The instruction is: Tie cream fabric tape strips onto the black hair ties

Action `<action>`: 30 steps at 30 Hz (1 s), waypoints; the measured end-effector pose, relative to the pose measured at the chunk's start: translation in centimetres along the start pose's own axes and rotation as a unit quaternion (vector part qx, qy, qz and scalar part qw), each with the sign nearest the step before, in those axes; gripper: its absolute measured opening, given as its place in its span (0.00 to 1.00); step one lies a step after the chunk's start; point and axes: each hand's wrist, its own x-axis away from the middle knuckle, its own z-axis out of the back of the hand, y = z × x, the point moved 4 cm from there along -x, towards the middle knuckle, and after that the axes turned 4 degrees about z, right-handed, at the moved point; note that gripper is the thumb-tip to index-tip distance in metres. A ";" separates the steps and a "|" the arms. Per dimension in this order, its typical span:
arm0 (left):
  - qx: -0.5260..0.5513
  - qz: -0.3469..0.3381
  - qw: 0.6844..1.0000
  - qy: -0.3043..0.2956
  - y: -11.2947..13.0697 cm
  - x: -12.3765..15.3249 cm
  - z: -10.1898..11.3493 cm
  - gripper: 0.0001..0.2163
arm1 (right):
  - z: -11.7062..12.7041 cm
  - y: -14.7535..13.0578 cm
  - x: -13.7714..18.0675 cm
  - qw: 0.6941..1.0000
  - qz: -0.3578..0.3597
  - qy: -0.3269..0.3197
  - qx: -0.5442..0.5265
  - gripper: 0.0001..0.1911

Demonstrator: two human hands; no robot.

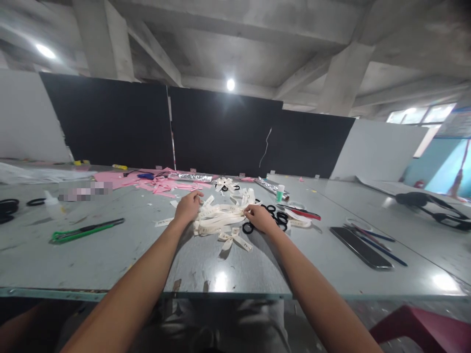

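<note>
A loose pile of cream printed ribbons (221, 215) lies in the middle of the table. At its left side is my left hand (188, 206), fingers curled inward; what they hold, if anything, is hidden. My right hand (258, 217) pinches the right end of the ribbon strips between thumb and finger. In front of the pile rests a tied ribbon bow (232, 239). Black hair ties (281, 219) are scattered under and beside my right hand. Another bow (226, 184) sits behind the pile, with dark rings beneath it.
To the left lie a green-handled cutter (87, 230), a glue bottle (53, 203) and pink strips (162, 184). On the right are a red-handled tool (303, 213), a small green-and-white bottle (280, 192), a phone (360, 247) and slim blue tools (382, 245). Black panels (224, 132) stand behind.
</note>
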 end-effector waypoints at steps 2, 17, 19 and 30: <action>-0.026 0.032 0.999 0.026 -0.9 -0.3 0.5 0.13 | -0.1 0.2 0.0 1.000 -0.007 0.001 0.001 0.10; -0.233 0.015 0.970 -0.064 -3.7 -0.5 -0.9 0.14 | -0.5 0.6 0.0 0.999 -0.035 0.007 0.019 0.11; -0.250 0.036 0.963 -0.090 -3.8 -0.5 -1.5 0.15 | -0.6 0.7 0.0 0.999 -0.034 0.006 0.018 0.11; -0.231 0.079 0.969 -0.041 -4.7 -0.8 -0.3 0.08 | -0.8 0.7 0.1 1.000 -0.027 0.004 -0.005 0.10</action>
